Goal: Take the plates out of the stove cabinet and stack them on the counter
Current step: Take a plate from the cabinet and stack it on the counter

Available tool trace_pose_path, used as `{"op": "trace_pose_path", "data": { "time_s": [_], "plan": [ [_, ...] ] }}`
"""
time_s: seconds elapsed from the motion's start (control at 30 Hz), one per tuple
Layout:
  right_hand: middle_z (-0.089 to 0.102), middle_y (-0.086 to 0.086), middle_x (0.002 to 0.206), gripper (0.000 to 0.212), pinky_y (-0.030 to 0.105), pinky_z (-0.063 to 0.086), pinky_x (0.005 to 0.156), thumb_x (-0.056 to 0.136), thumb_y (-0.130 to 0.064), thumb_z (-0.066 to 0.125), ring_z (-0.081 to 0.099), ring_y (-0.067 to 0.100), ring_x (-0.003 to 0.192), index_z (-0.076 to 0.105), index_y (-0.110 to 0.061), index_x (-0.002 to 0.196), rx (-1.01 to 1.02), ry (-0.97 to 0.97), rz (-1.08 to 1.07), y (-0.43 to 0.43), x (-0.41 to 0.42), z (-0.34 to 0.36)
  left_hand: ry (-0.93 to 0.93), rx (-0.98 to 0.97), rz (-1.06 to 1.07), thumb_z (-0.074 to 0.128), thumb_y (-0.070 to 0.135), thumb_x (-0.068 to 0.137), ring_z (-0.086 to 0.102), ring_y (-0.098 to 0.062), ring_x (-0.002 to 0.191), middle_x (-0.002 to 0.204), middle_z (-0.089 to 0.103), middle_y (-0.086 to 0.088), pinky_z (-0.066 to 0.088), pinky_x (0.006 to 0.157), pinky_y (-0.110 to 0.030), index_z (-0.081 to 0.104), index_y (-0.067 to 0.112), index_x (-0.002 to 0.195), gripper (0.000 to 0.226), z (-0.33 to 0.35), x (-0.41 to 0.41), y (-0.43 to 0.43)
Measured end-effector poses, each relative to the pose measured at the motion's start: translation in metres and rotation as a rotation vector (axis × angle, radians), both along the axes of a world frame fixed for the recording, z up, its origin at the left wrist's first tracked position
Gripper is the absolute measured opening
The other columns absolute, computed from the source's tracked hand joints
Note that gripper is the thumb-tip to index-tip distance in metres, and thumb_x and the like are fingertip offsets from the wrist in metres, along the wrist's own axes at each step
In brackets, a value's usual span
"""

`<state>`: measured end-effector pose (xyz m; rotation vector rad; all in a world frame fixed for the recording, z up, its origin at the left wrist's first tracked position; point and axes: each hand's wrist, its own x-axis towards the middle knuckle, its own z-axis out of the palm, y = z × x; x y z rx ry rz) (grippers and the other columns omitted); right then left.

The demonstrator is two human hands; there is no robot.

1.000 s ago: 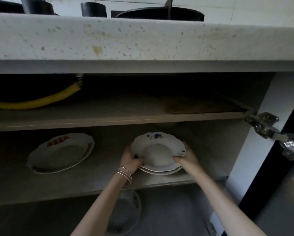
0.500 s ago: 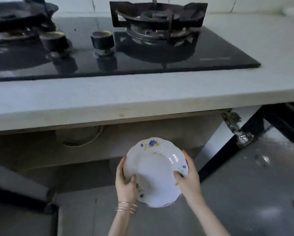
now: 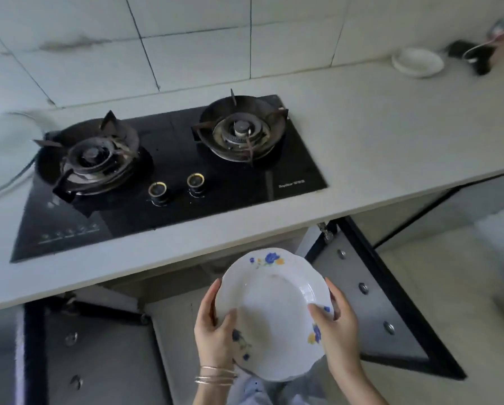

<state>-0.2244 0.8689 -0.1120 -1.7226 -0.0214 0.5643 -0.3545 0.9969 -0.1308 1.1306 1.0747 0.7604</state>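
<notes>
- White porcelain plate [image 3: 274,314], blue flowers on its rim, is held in front of the counter's edge and above the open cabinet door [image 3: 376,311]. Whether more plates lie under it cannot be told.
- Left hand [image 3: 214,331] grasps the left rim, thumb on the face. Right hand [image 3: 340,331] grasps the right rim likewise.
- Progress, judged: this plate is out of the cabinet but not yet set down. The cabinet's inside is hidden, so the number left is unknown.
- Counter [image 3: 391,135]: pale stone, with a black glass stove [image 3: 168,176] set into it and a bare stretch to its right.
- Far right: white dishes [image 3: 418,61] sit on the counter near the tiled wall [image 3: 201,39], probably the stacking spot.
</notes>
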Motion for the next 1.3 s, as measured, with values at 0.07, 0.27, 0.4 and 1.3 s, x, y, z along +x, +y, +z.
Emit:
{"op": "trace_pose_path", "data": {
  "time_s": [0.07,0.27,0.4,1.3],
  "plan": [
    [0.070,-0.003,0.088,0.047,0.023,0.049,0.049,0.079,0.005,0.059,0.057,0.011,0.053,0.060,-0.029,0.110,0.013,-0.017,-0.030,-0.006,0.001,0.034,-0.043,-0.016,-0.023,0.067,0.020,0.052,0.055,-0.017,0.115,0.116,0.063,0.013,0.044,0.100,-0.036,0.058,0.029,0.110,0.060,0.039,0.004,0.001],
    [0.068,-0.004,0.107,0.048,0.030,0.054,0.075,0.078,0.000,0.064,0.065,0.013,0.094,0.059,-0.030,0.114,0.039,-0.073,-0.159,-0.029,0.004,0.093,-0.035,0.051,-0.211,0.068,0.027,0.052,0.057,-0.016,0.109,0.119,0.062,0.003,0.045,0.097,-0.048,0.057,0.024,0.116,0.065,0.104,0.024,0.000],
    [0.066,-0.002,0.112,0.050,0.033,0.053,0.082,0.077,-0.004,0.064,0.063,0.013,0.099,0.055,-0.022,0.122,0.012,-0.164,-0.229,-0.047,0.012,0.109,-0.070,0.109,-0.367,0.067,0.019,0.060,0.059,-0.019,0.108,0.117,0.062,0.006,0.049,0.092,-0.046,0.057,0.032,0.111,0.053,0.122,0.048,-0.007],
    [0.066,0.001,0.095,0.048,0.007,0.044,0.047,0.077,0.007,0.059,0.056,-0.006,0.055,0.058,-0.017,0.120,-0.089,-0.279,-0.548,-0.407,0.204,0.135,-0.088,0.115,-0.611,0.056,0.006,0.055,0.058,-0.016,0.100,0.103,0.061,0.012,0.050,0.085,-0.019,0.056,0.021,0.108,0.055,0.140,0.301,-0.352]
  ]
}}
